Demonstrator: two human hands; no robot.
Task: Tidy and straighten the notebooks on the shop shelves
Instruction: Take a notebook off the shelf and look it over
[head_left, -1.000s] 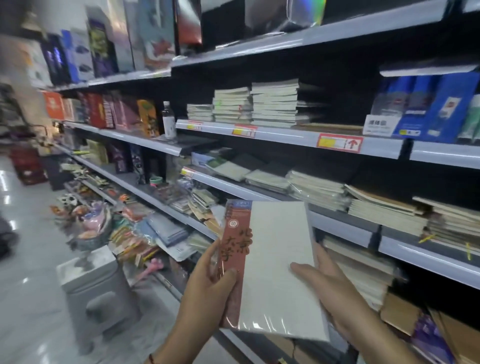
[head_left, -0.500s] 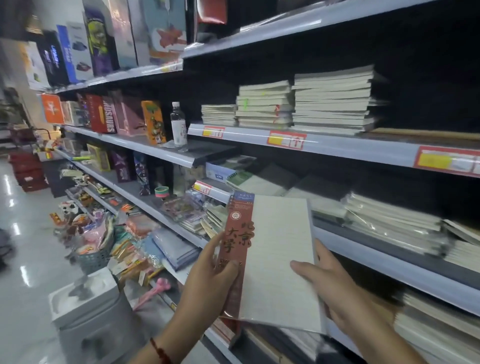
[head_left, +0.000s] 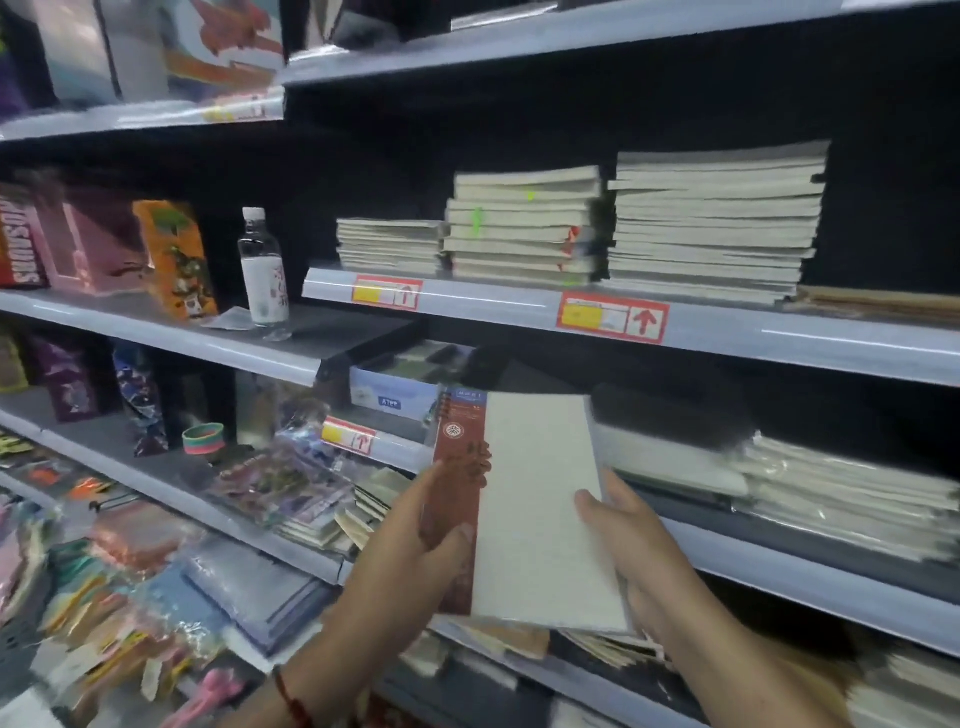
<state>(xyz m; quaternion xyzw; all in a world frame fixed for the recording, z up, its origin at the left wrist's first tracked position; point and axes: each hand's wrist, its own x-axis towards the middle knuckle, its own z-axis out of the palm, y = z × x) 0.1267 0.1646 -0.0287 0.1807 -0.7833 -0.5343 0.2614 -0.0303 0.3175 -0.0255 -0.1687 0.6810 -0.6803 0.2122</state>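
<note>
Both hands have carried the thin white notebook with the dark red printed spine strip (head_left: 540, 512) up and leftward along the aisle since a second ago, so it now hangs in front of the grey metal shelf edge bearing the red-and-yellow price tags (head_left: 613, 316), just below it. Left hand (head_left: 415, 540) grasps the red spine side, thumb curled over the cover and fingers behind; right hand (head_left: 631, 551) clasps the opposite long edge, thumb on the white face. Held by both long edges like this, the book probably stays flat and square for sliding onto a pile, and the cover faces the person, likely so the title can be matched to the right stack. Its long axis runs roughly upright, tilted a little away at the top, with the top end pointing towards the three stacks of pale notebooks (head_left: 524, 228) that sit on that tagged shelf. Left of those stacks, on the neighbouring shelf, stands a clear plastic bottle with a white label (head_left: 262, 270). Below the tagged shelf, wrapped white notebook piles (head_left: 831, 493) lie unevenly, still looking in need of straightening
</note>
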